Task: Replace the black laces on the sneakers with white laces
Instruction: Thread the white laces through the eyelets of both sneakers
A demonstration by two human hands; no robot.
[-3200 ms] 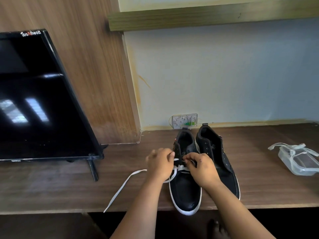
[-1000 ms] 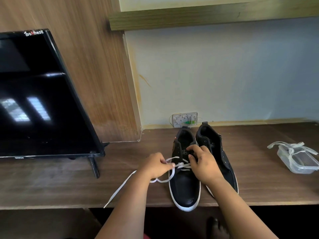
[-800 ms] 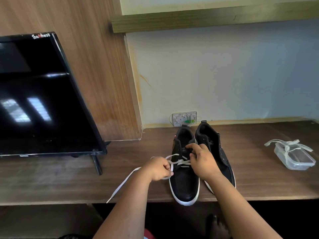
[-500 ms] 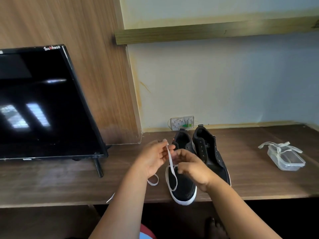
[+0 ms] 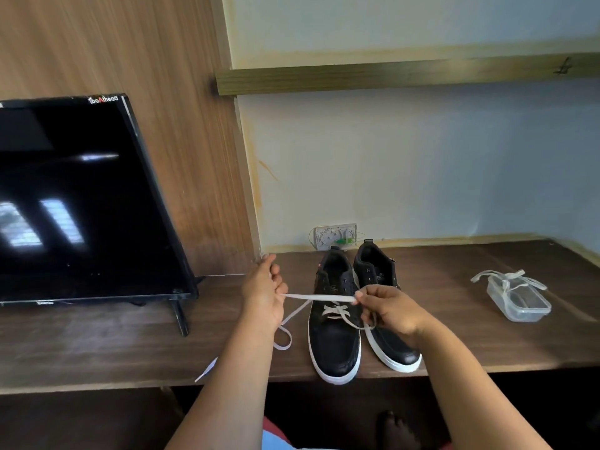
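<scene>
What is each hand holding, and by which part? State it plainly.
Both hold the white lace threaded in the left sneaker. The left hand grips it along its loose length; the right hand pinches it further along, over the sneaker.

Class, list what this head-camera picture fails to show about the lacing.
- Head view, right sneaker: its middle is covered by the right hand.
- White lace: the stretch behind the left hand is hidden.
- Plastic container: contents too faint to tell.
- Tongue lettering on the left sneaker: too small.
</scene>
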